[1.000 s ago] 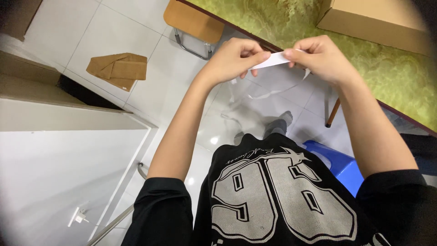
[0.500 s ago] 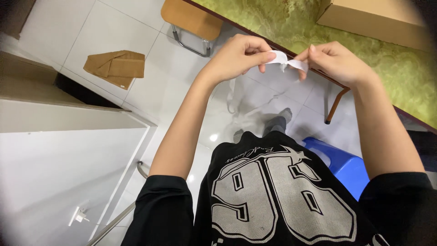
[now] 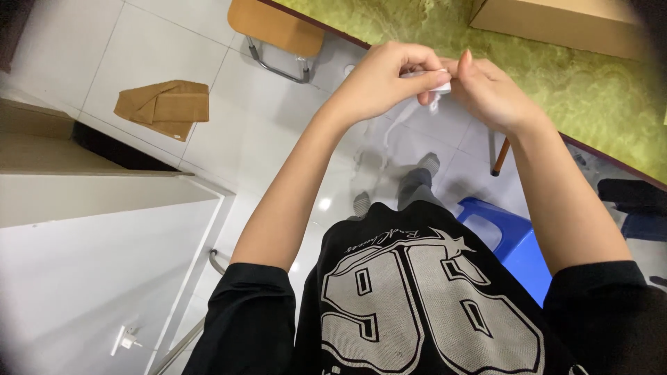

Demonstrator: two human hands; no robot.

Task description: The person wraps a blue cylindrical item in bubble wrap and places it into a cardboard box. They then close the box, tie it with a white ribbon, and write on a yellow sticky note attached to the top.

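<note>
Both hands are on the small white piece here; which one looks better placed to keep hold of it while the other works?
Probably the left hand: its fingers curl around the small white piece in a firmer grip. The right hand meets it only at the fingertips, so it seems freer to work.

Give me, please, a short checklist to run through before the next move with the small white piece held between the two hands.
1. White piece pinched by both hands: ok, the left hand and right hand meet on it.
2. Piece fully visible: not ok, the fingers cover most of it.
3. What the piece is made of: cannot tell, too little shows.
4. Surface under the hands: not ok, they are held in the air at the edge of the green-covered table, over the tiled floor.
5. Cardboard box clear of the hands: ok, it sits apart on the table.
</note>
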